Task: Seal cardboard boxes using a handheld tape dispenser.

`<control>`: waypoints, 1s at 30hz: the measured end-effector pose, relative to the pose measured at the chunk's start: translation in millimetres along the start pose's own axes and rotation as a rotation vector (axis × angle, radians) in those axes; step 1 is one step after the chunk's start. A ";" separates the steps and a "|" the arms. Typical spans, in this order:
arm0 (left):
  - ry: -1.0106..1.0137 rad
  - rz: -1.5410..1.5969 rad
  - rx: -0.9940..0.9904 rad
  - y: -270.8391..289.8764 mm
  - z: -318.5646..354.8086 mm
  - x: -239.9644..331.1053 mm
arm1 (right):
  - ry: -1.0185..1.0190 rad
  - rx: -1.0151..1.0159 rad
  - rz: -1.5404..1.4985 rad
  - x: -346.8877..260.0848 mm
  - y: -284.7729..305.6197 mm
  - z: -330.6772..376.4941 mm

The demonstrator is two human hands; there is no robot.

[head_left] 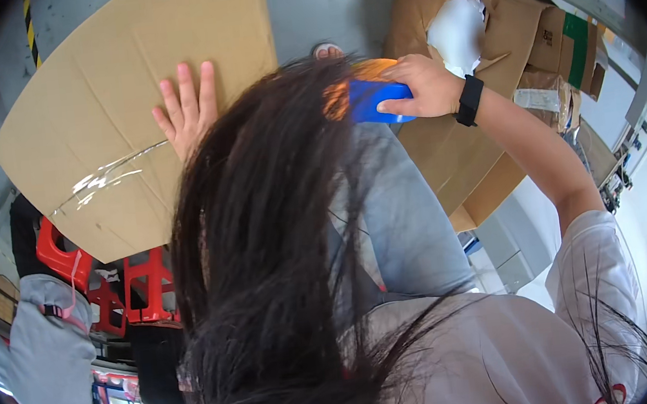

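I see my left hand (188, 110) lying flat on a large sheet of brown cardboard (130, 88), fingers spread apart and holding nothing. The sheet fills the far left of the scene; its near edge runs from left to centre, just over a red plastic stool (70, 264), and its right edge stops at a strip of bare grey floor (318, 1). That strip is the only open room between the sheet and the pile on the right. A stripe of clear tape (111, 173) glints across the sheet, near my left hand.

My right hand (425, 85) is closed around a blue tape dispenser (372, 101), with an orange part showing at its far side. It sits in the middle of the scene, just right of the sheet's edge and above my grey trouser leg (408, 217). A black wristband (470, 100) sits on that wrist. Dark hair (268, 271) hangs over the near centre and hides part of the dispenser and the sheet's corner.

I count one flat sheet, one dispenser and one stripe of tape. On the far right several brown boxes (480, 43) are stacked close together, one torn open over white wrapping (457, 30). A person in grey (43, 350) stands at the near left.
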State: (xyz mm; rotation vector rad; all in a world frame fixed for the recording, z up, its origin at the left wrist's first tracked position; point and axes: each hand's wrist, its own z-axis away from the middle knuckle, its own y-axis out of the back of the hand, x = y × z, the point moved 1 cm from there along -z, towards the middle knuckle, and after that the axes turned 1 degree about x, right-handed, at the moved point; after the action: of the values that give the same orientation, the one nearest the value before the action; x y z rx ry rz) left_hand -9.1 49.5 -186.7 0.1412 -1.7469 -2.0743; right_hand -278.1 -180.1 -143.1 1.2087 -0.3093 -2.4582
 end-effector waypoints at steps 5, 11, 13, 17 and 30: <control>-0.034 -0.009 0.028 5.3 -1.0 3.6 | -0.051 -0.006 0.021 17.8 -6.4 1.1; -0.004 0.036 0.009 26.6 -9.1 34.3 | 0.006 0.140 0.004 25.0 -28.0 -46.2; 0.098 -0.016 -0.036 28.2 -8.8 58.5 | -0.050 0.101 0.052 18.1 -30.7 -57.5; 0.329 -0.092 -0.038 21.6 -17.1 95.3 | -0.154 0.031 0.093 -5.0 -29.5 -61.4; 0.688 -0.165 0.049 -20.1 -36.3 161.7 | -0.694 0.157 0.455 20.7 -97.7 -81.2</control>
State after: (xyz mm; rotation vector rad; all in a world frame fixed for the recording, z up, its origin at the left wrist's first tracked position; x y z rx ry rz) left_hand -148.2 -42.7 -182.7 0.9207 -1.3793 -1.7757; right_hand -248.5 -103.1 -242.0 0.2335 -0.8675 -2.3720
